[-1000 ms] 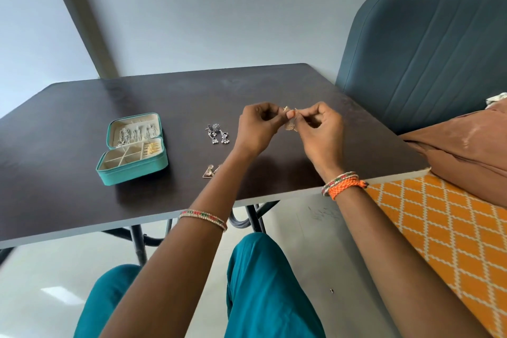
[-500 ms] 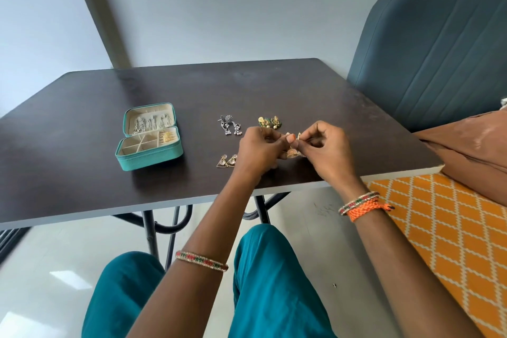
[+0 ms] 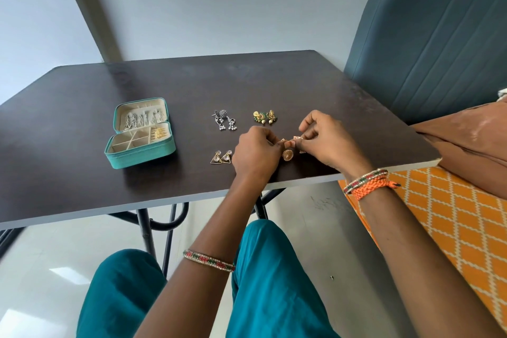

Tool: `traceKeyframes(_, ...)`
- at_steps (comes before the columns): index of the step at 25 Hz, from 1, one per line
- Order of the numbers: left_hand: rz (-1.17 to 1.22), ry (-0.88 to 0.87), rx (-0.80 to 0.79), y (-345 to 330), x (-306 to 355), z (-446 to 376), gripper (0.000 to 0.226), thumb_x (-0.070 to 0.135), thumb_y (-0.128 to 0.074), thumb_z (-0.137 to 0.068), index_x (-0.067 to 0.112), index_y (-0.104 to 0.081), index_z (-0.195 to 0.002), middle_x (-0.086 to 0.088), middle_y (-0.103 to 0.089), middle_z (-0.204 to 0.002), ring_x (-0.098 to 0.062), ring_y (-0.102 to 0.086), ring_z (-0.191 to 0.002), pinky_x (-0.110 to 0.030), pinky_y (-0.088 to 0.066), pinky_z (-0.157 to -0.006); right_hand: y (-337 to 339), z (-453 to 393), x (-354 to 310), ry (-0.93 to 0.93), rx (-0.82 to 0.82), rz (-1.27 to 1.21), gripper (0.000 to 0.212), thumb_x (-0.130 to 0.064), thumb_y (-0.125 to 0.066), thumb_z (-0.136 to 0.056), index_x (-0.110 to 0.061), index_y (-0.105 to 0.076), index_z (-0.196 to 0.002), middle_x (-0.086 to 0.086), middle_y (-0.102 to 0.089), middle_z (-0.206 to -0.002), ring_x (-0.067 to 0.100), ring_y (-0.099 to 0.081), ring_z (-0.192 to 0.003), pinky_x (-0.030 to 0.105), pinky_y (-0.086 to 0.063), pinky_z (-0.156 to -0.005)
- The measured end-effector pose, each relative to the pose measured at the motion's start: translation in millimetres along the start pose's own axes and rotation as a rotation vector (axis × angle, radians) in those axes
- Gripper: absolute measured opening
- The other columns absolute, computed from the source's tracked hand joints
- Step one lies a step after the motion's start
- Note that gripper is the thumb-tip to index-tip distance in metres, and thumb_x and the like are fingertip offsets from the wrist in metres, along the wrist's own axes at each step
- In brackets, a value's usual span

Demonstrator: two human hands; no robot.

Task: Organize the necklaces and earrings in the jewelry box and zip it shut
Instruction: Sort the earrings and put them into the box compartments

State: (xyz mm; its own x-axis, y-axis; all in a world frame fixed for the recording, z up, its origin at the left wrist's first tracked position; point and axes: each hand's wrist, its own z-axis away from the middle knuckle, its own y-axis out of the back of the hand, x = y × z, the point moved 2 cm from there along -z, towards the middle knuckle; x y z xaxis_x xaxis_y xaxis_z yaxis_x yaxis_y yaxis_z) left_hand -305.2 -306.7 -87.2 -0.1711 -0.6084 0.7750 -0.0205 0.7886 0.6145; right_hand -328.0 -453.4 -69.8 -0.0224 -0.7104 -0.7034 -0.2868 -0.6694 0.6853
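Step in hand: earring handling, apparently fitting or undoing a back on a small gold piece; the box is not yet being loaded.
Left hand [image 3: 256,155]: fingers curled, pinching a gold round earring [image 3: 287,155] that hangs just above the table [image 3: 82,178] near its front edge.
Right hand [image 3: 327,140]: fingers curled, pinching a small pinkish-gold part at the meeting point of both hands; whether it is one piece with the round earring I cannot tell.
Jewelry box [image 3: 140,133]: teal, open, well to the left of the hands; chains in the lid, one gold item in a far-right compartment, other compartments look bare.
Loose on table: silver earrings [image 3: 225,119] and green-gold earrings [image 3: 264,117] just beyond the hands; triangle earrings [image 3: 220,157] just left of the left hand.
Progress: judged early to middle; three pairs wait outside, zip undone.
Next move calls for: a carry leftward to a free compartment, keeping the pinch firm, since the piece is tiny and easily dropped.
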Motion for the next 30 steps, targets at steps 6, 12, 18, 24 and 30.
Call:
traceKeyframes(6,0.038,-0.003,-0.046,1.3,1.0,-3.3,0.019,0.036,-0.073,-0.08,0.019,-0.065,-0.078,-0.007,-0.07,-0.084,-0.028,-0.068,-0.077,-0.044,-0.058,-0.072,0.1,-4.4,0.5,-0.027,-0.039,-0.054,0.019,-0.035,-0.07,-0.083,-0.017,-0.064,-0.082,0.005,-0.07,-0.076,0.012,-0.061,-0.069,0.023,-0.04,-0.055)
traceKeyframes(12,0.099,0.012,-0.09,8.0,3.4,-1.3,0.017,0.032,-0.065,-0.087,0.015,-0.064,-0.086,-0.007,-0.07,-0.078,-0.026,-0.068,-0.072,-0.045,-0.058,-0.072,3.3,-1.9,0.1,-0.031,-0.128,-0.153,0.008,-0.024,-0.066,-0.088,-0.019,-0.071,-0.083,0.008,-0.068,-0.08,0.011,-0.057,-0.073,0.024,-0.045,-0.062)
traceKeyframes(18,0.249,0.015,0.013,63.5,2.5,-20.4,0.016,0.025,-0.057,-0.093,0.02,-0.064,-0.079,0.002,-0.07,-0.073,-0.014,-0.06,-0.057,-0.018,-0.042,-0.045,4.0,-16.4,-20.8,0.022,0.004,-0.209,0.007,-0.02,-0.065,-0.086,-0.017,-0.071,-0.084,-0.005,-0.064,-0.075,0.007,-0.057,-0.071,0.023,-0.045,-0.061)
traceKeyframes(24,0.021,0.176,0.28,88.0,-40.4,-71.0,0.015,0.023,-0.066,-0.084,0.01,-0.07,-0.09,-0.013,-0.071,-0.093,-0.029,-0.065,-0.093,-0.031,-0.048,-0.078,-48.5,-77.1,-72.7,0.233,-0.043,-0.046,0.011,-0.011,-0.066,-0.083,-0.017,-0.075,-0.086,0.0,-0.071,-0.079,0.007,-0.06,-0.073,0.017,-0.042,-0.068)
traceKeyframes(30,-0.126,0.269,0.248,73.3,-43.4,-94.5,0.024,0.029,-0.065,-0.085,0.011,-0.068,-0.102,-0.016,-0.065,-0.112,-0.036,-0.06,-0.106,-0.035,-0.046,-0.083,-100.6,-120.3,-80.9,0.209,-0.197,0.207,0.006,-0.026,-0.074,-0.078,-0.022,-0.076,-0.081,-0.002,-0.074,-0.087,0.021,-0.066,-0.092,0.044,-0.049,-0.091)
